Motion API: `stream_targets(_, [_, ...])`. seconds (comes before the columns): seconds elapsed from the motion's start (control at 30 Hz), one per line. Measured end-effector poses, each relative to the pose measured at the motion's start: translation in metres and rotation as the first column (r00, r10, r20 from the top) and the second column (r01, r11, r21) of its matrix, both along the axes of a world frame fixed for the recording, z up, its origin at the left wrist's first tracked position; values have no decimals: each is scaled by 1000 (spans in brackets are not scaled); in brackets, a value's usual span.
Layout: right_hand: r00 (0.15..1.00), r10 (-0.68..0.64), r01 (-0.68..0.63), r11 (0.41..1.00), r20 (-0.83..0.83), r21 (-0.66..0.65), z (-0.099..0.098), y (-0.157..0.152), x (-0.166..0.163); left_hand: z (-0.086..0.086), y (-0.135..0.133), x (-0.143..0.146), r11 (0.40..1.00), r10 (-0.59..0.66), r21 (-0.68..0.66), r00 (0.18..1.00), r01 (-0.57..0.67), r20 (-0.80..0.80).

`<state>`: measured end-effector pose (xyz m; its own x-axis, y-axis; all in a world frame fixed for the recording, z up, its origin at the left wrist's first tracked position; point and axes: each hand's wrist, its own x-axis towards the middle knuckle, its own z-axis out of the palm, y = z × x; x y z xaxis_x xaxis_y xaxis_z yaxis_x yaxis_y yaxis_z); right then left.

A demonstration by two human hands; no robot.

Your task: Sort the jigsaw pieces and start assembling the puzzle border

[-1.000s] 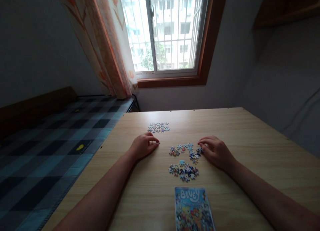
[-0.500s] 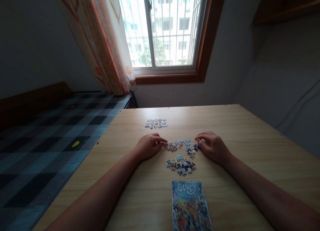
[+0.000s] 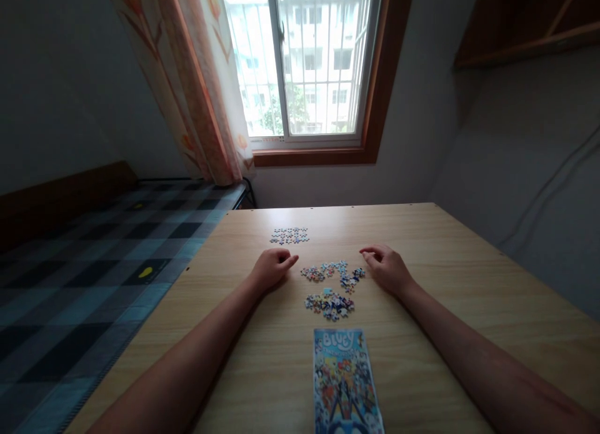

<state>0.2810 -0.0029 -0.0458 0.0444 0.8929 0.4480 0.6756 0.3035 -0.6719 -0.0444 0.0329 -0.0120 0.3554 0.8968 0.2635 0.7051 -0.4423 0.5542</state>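
My left hand [image 3: 272, 266] rests on the table left of the jigsaw pieces, its fingers curled in and its thumb stuck out toward them. Nothing shows in it. My right hand [image 3: 385, 268] lies on the other side, fingers loosely stretched leftward and apart from the thumb, with no piece visible in them. Between the hands is an uneven arc of loose jigsaw pieces [image 3: 334, 269]. Nearer to me sits a denser heap of jigsaw pieces [image 3: 329, 304]. Farther back, several pieces stand in spaced rows [image 3: 289, 236]. Neither hand touches a piece that I can make out.
A puzzle box [image 3: 345, 384] with "Bluey" on its cover lies at the near side of the wooden table [image 3: 435, 246]. To the left is a bed with a checked cover [image 3: 117, 265]. A window [image 3: 304, 65] and curtain [image 3: 187, 77] are behind the table.
Both hands have drawn back slightly from the arc of pieces, and the left fingers have curled in. The camera view has tilted up and shifted a little.
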Motion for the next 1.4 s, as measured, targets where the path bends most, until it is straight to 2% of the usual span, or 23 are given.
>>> stream_targets(0.07, [996,-36,33,999,-76,-40,-3,3,2,-1,0,4,998,69,9,997,-69,-18])
stream_targets(0.2, [995,-38,33,998,-96,-44,-7,5,4,-2,-8,17,975,223,32,973,-222,-63])
stream_targets(0.3, [992,-29,23,999,-125,-46,-8,5,3,-2,-23,24,967,254,27,966,-253,-55])
stream_targets(0.47, [986,23,-18,999,-165,32,-2,-3,1,-1,-52,30,990,141,2,989,-141,-38])
stream_targets(0.53, [996,73,-67,992,-50,107,6,-9,-3,0,-59,32,999,48,-8,996,-48,-76])
stream_targets(0.63, [952,218,-255,954,214,159,21,-24,-16,4,-63,33,995,-98,-34,989,95,-114])
stream_targets(0.7, [896,293,-351,928,334,125,29,-35,-27,6,-63,33,984,-175,-50,977,170,-121])
stream_targets(0.8, [801,415,-465,885,431,12,35,-46,-41,8,-62,31,965,-261,-67,959,255,-109])
stream_targets(0.9, [754,469,-492,867,460,-78,34,-50,-48,10,-63,30,942,-333,-74,936,326,-114])
stream_targets(1.03, [760,459,-461,880,461,-115,30,-51,-51,9,-63,29,928,-372,-62,926,368,-63])
stream_targets(1.17, [763,461,-466,878,453,-110,27,-51,-54,3,-61,28,962,-270,-27,963,271,12])
stream_targets(1.27, [791,417,-450,892,448,-36,26,-49,-50,-1,-62,28,973,-231,-5,972,231,-38])
stream_targets(1.4, [893,240,-301,947,380,109,24,-40,-34,1,-62,25,971,-236,11,965,238,-117])
